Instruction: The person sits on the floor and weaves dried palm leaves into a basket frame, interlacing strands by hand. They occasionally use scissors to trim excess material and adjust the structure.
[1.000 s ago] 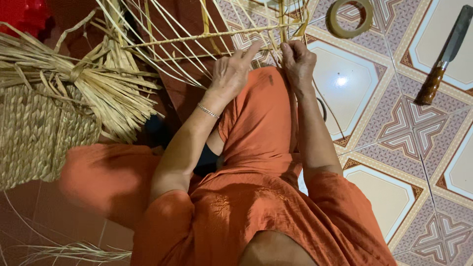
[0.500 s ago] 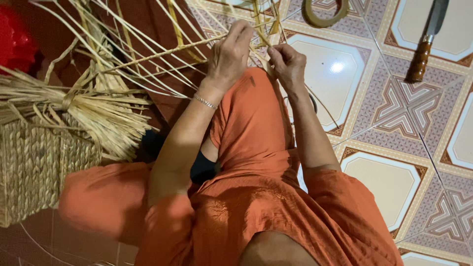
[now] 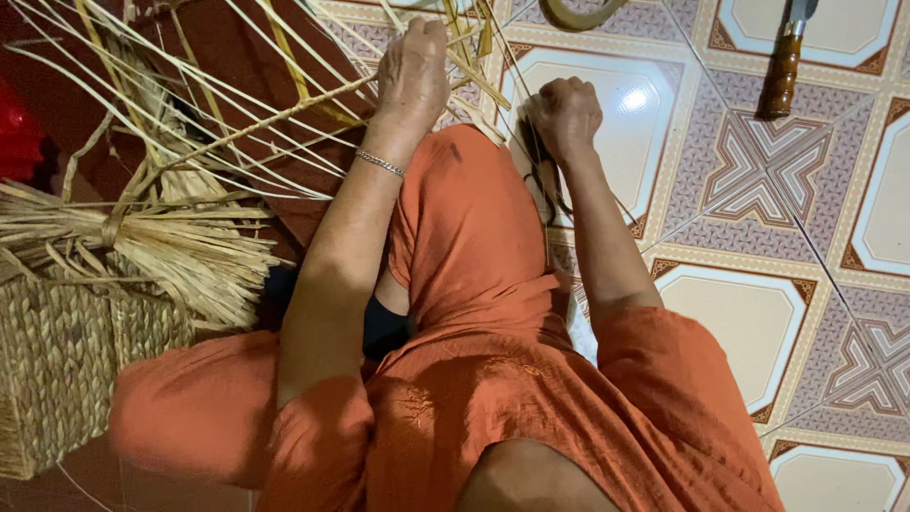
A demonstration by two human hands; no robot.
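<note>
While the person sits on the tiled floor (image 3: 758, 313) in orange clothes, both hands are up near the top of the view working on a loose frame of pale reed strips (image 3: 237, 123). Left hand (image 3: 412, 71) is curled shut around a few of those strips, right where they cross over the raised orange-clad knee (image 3: 464, 218), and there's a thin silver bracelet (image 3: 379, 163) on that wrist. Right hand (image 3: 566, 114) is balled up too, just beside the left but not touching it, and it looks like it's pinching a thin strand that runs down along the forearm, though honestly the strand is so fine I can't tell exactly how it's held.

The strips fan out from the hands toward the upper left, over a dark reddish patch of floor. Lower left there's a tied bundle of dry straw (image 3: 161, 246) lying on top of a woven basket (image 3: 57, 370), which sits against the left edge of the view. A knife with a brown wooden handle (image 3: 783, 71) lies on the tiles at the upper right, well apart from the hands. A ring of tan material (image 3: 578, 14) sits on the floor at the top edge, only partly in view. Something bright red (image 3: 19, 133) pokes in at the far left, too cut off to identify.
</note>
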